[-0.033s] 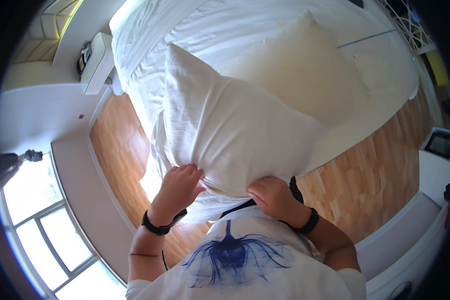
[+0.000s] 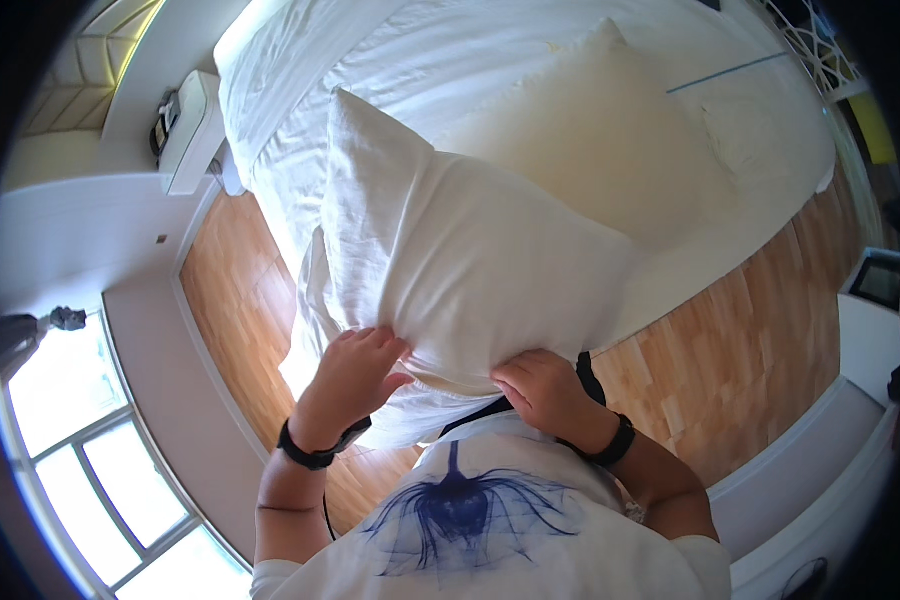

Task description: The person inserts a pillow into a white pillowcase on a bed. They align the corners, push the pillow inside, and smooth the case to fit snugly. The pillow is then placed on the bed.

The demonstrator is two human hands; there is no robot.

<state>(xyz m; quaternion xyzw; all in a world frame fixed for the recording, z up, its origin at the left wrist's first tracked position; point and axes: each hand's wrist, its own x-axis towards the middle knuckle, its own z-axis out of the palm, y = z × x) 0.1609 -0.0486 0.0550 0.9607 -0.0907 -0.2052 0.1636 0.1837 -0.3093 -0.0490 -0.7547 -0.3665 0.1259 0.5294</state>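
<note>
Two-handed grip on white pillow

Grips near edge of white pillow with left hand, curling fingers over the fabric. Pinches same edge farther right with right hand. Holds hands apart, both clamped on white pillow. Located at near side of bed, partly covering cream pillow in view; not possible to judge contact. Wears dark bands on both wrists.

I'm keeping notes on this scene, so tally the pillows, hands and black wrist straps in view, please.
Pillows: 2 (white pillow, cream pillow)
Hands: 2 (left hand, right hand)
Black wrist straps: 2 (left strap, right strap)
Total: 6
</note>
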